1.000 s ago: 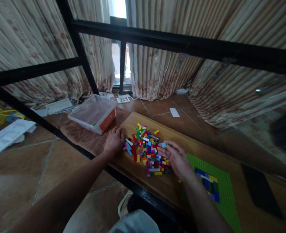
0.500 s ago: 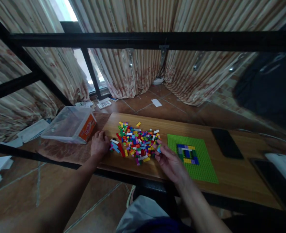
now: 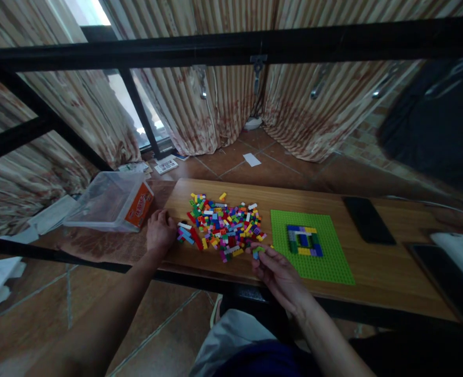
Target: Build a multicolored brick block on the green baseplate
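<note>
1. The right hand (image 3: pixel 279 273) pinches a small green-and-blue piece (image 3: pixel 257 252) between its fingertips, in front of the loose brick pile (image 3: pixel 231 228) and near the tabletop's (image 3: pixel 404 272) front edge. A slack pinch could drop it among look-alike bricks or over that edge.

2. The fingers cover part of the piece, so how its parts join is hidden; if they are only loosely pressed, squeezing could split them.

3. The left hand (image 3: pixel 161 231) rests with curled fingers between the clear plastic box (image 3: pixel 98 204) and a few light-blue bricks (image 3: pixel 186 239). Whether it holds anything, I cannot tell. A careless sweep sideways could scatter those bricks or nudge the box.

4. The green baseplate (image 3: pixel 335 269) lies just beyond the right hand, bearing a square brick build (image 3: pixel 304 241). A dragging wrist or forearm could skew the plate or knock bricks loose.

5. A yellow brick (image 3: pixel 222 196) sits near the far edge; a push from the pile could send it off.
</note>
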The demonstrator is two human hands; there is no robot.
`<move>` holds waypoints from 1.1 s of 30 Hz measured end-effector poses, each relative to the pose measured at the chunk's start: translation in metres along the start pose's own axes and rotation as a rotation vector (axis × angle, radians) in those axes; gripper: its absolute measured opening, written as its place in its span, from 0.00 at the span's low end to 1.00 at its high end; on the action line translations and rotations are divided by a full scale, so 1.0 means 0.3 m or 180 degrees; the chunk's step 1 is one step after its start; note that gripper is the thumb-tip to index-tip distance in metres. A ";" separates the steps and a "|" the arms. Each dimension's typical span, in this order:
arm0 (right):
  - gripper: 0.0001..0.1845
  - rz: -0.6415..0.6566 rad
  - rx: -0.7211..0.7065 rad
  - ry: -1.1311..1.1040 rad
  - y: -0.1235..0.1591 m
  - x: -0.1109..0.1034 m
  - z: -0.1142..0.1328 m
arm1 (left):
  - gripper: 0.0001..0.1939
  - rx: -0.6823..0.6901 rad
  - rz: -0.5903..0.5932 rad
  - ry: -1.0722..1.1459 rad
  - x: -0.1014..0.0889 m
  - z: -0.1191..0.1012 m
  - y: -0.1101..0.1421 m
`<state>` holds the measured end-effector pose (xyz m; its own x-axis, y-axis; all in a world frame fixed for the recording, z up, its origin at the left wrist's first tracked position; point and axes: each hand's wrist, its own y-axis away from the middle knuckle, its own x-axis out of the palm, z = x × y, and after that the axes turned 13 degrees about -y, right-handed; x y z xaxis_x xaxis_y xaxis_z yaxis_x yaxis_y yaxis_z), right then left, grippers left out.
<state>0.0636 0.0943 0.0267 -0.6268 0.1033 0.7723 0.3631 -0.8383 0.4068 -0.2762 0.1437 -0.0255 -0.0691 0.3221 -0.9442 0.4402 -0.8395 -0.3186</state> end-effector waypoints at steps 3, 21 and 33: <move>0.14 0.0051 -0.0005 -0.0021 0.006 0.002 0.005 | 0.19 0.0032 -0.0011 -0.0004 0.000 0.001 -0.001; 0.08 0.0250 -0.0093 -0.0402 0.026 -0.025 -0.020 | 0.21 0.0021 0.0126 0.0042 -0.019 0.000 -0.007; 0.07 0.0302 -0.0203 -0.0590 0.026 -0.026 -0.009 | 0.21 -0.0058 0.0175 -0.0043 -0.018 -0.006 -0.011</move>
<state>0.0694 0.0856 0.0226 -0.4522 0.1140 0.8846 0.3663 -0.8806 0.3007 -0.2757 0.1456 -0.0193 -0.0564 0.2698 -0.9613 0.4599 -0.8475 -0.2649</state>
